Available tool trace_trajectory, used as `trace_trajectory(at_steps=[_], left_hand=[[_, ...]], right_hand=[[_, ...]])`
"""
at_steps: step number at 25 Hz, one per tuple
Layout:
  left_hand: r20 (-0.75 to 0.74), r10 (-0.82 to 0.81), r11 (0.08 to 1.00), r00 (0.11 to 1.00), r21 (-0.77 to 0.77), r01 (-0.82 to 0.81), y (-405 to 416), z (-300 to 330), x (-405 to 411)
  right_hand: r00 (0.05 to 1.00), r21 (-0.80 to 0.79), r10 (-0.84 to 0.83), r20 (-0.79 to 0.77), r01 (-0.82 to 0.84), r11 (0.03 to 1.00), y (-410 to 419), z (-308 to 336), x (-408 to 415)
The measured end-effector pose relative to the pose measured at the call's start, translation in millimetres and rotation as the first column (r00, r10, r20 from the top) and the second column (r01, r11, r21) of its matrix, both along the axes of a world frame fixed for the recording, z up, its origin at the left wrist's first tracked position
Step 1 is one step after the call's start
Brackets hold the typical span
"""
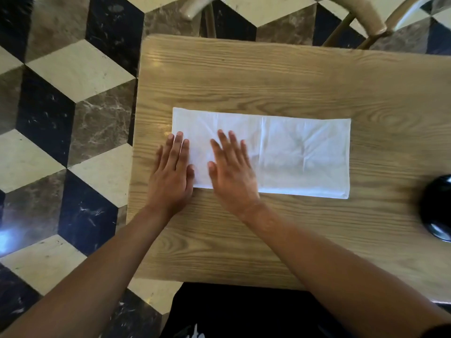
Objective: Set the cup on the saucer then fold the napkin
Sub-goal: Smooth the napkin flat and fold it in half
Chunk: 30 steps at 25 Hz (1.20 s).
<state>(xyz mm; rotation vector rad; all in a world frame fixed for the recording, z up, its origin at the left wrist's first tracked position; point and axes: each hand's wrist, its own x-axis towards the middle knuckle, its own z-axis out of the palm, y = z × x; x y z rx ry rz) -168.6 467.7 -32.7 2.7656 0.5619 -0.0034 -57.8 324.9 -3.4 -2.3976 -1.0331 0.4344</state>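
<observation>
A white napkin (pixel 292 152) lies flat on the wooden table (pixel 268 76) as a long rectangle, with a crease down its middle. My left hand (pixel 172 174) rests flat over the napkin's left edge, fingers straight. Just beside it my right hand (pixel 231 172) presses flat on the left half of the napkin, fingers spread. A glossy black rounded object (pixel 438 208), cut off by the right frame edge, sits on the table to the right of the napkin; whether it is the cup or the saucer I cannot tell.
Light wooden chairs (pixel 361 18) stand beyond the far edge of the table. A black, cream and brown cube-pattern tiled floor (pixel 61 106) spreads to the left. The table's left edge runs just left of my left hand.
</observation>
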Motion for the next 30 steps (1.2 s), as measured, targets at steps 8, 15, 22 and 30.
trace_trajectory(at_steps=[8, 15, 22, 30], left_hand=[[-0.086, -0.068, 0.995, 0.994, 0.066, 0.074, 7.8, -22.1, -11.4], [-0.103, -0.061, 0.978, 0.993, 0.193, 0.08, 7.4, -34.4, -13.6], [-0.085, -0.048, 0.975, 0.995, 0.212, 0.065, 9.0, -38.3, -14.8], [-0.095, -0.049, 0.977, 0.994, 0.203, 0.068, 8.9, -38.2, -12.4]], right_hand=[[0.999, -0.151, 0.035, 0.027, -0.031, 0.988, 39.7, -32.3, -38.5], [0.99, -0.27, 0.062, 0.126, -0.026, 0.963, 0.3, -46.8, -19.3], [0.969, -0.329, 0.021, 0.246, 0.063, 0.942, -101.7, -51.9, 34.8], [0.966, -0.336, -0.125, 0.227, 0.199, 0.921, -188.9, -49.2, 82.7]])
